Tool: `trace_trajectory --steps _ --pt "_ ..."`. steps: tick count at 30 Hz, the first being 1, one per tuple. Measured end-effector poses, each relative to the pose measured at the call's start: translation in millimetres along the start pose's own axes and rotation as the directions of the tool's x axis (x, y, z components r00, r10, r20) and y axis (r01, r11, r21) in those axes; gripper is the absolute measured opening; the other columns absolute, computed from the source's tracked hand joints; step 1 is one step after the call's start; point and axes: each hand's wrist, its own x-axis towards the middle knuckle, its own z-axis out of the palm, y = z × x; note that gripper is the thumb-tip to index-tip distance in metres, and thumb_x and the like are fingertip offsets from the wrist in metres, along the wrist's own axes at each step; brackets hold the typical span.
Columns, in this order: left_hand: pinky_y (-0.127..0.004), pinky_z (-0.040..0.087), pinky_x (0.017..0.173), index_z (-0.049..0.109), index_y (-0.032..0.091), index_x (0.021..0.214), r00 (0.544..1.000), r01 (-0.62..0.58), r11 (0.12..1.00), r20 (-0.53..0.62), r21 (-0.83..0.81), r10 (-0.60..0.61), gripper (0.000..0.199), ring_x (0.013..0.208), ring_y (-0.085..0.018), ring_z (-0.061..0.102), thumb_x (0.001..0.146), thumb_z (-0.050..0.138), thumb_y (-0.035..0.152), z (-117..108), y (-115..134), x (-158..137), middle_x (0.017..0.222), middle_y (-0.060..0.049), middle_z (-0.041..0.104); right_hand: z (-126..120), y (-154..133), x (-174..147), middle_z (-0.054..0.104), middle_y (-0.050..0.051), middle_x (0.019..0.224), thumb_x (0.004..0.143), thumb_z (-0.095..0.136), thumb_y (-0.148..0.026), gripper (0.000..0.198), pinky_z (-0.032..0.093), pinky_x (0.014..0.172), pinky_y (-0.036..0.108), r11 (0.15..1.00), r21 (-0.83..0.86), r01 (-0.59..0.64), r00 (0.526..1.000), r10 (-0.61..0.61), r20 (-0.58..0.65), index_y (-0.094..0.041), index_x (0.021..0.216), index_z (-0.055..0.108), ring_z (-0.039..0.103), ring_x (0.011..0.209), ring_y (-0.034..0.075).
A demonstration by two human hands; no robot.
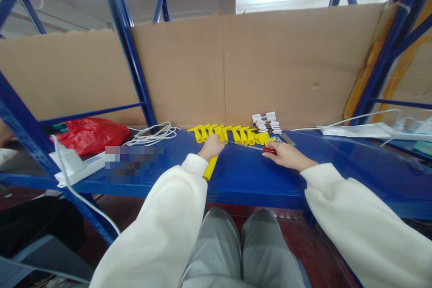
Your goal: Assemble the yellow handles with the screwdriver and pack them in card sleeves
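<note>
My left hand (212,146) is closed around a yellow T-shaped tool with a tubular handle (211,168), whose lower end points toward the shelf's front edge. In my right hand (286,155) is a screwdriver by its red handle (269,150). Its thin shaft (246,146) reaches left to the head of the yellow tool; my left fingers partly hide whether the tip touches it. Behind my hands lies a row of similar yellow T-shaped tools (243,137). Small yellow pieces (263,138) lie right of that row, near a flat grey strip (287,139).
A stack of small white packets (266,123) stands against the cardboard back wall (270,63). Coiled white cable (158,132), a red plastic bag (96,135) and a power strip (84,168) are on the left. Another power strip (357,130) lies at right. Blue posts (130,49) frame the shelf.
</note>
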Motion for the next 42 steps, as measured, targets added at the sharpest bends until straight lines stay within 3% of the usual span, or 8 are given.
trace_trajectory --steps 5,11,19,23,26,33,37,42 --pt "-0.030 0.053 0.085 0.071 0.009 0.096 1.000 -0.012 1.000 -0.008 0.006 0.012 0.023 0.095 -0.026 0.071 0.087 0.050 0.016 -0.8 0.6 -1.0 0.092 -0.015 0.075 -1.0 0.0 -0.5 0.075 0.010 0.090 0.091 0.059 -0.029 0.012 0.049 0.070 0.030 0.999 -0.047 -0.024 1.000 0.023 -0.008 -0.020 0.098 0.062 0.071 0.080 0.024" --pt "-0.032 0.054 0.085 0.071 0.010 0.095 1.000 -0.005 1.000 -0.020 -0.024 0.005 0.022 0.092 -0.025 0.071 0.087 0.052 0.017 0.2 -1.2 0.3 0.086 -0.013 0.074 -1.8 -2.4 -1.3 0.076 0.011 0.109 0.097 0.049 -0.030 0.021 0.050 0.081 0.033 0.996 -0.092 -0.020 1.000 0.019 -0.005 -0.021 0.100 0.067 0.071 0.100 0.027" --pt "-0.030 0.054 0.085 0.071 0.009 0.100 1.000 0.017 1.000 0.008 -0.020 -0.017 0.025 0.088 -0.024 0.072 0.088 0.050 0.016 -0.9 1.1 -1.7 0.084 -0.012 0.074 0.0 -1.5 -0.7 0.075 0.009 0.091 0.091 0.060 -0.028 0.013 0.049 0.070 0.028 0.998 -0.049 -0.046 0.999 0.046 -0.011 -0.019 0.101 0.063 0.071 0.080 0.022" --pt "-0.028 0.053 0.081 0.071 0.009 0.099 1.000 0.014 1.000 -0.008 -0.008 -0.014 0.024 0.088 -0.024 0.072 0.089 0.052 0.017 0.0 1.0 -0.9 0.086 -0.012 0.075 -2.1 -3.4 -0.4 0.076 0.010 0.096 0.093 0.056 -0.030 0.014 0.050 0.075 0.030 0.995 -0.078 -0.057 0.998 0.055 -0.019 -0.020 0.094 0.066 0.072 0.089 0.025" --pt "-0.027 0.053 0.079 0.072 0.009 0.101 1.000 0.028 1.000 -0.009 -0.007 -0.028 0.025 0.085 -0.023 0.072 0.089 0.053 0.018 -0.3 1.2 -1.2 0.087 -0.012 0.075 0.2 -1.9 1.0 0.076 0.012 0.103 0.095 0.051 -0.029 0.020 0.050 0.081 0.032 0.999 -0.031 0.016 1.000 -0.016 0.002 -0.020 0.093 0.068 0.072 0.095 0.026" --pt "-0.027 0.053 0.077 0.071 0.008 0.101 1.000 0.020 1.000 -0.007 0.005 -0.020 0.025 0.086 -0.024 0.071 0.089 0.051 0.017 -0.1 1.0 -1.1 0.088 -0.013 0.075 3.3 2.1 1.5 0.074 0.009 0.088 0.091 0.059 -0.029 0.013 0.047 0.069 0.029 1.000 -0.026 0.000 1.000 0.000 -0.025 -0.019 0.097 0.062 0.070 0.077 0.023" --pt "-0.027 0.053 0.077 0.071 0.010 0.097 1.000 0.001 1.000 -0.015 0.010 0.000 0.022 0.087 -0.023 0.071 0.089 0.052 0.018 1.3 -0.5 0.7 0.088 -0.012 0.075 -0.8 -2.5 -0.8 0.075 0.011 0.092 0.095 0.054 -0.032 0.015 0.047 0.073 0.030 0.992 -0.122 -0.041 0.999 0.040 -0.013 -0.020 0.095 0.064 0.071 0.086 0.026" --pt "-0.027 0.053 0.076 0.071 0.010 0.094 1.000 0.001 1.000 -0.015 0.005 -0.001 0.022 0.085 -0.023 0.072 0.089 0.052 0.018 1.8 -1.1 1.2 0.092 -0.013 0.075 0.2 -2.6 -0.3 0.075 0.012 0.098 0.096 0.050 -0.030 0.018 0.048 0.077 0.030 0.998 -0.055 0.017 1.000 -0.017 0.017 -0.019 0.096 0.065 0.071 0.090 0.025"
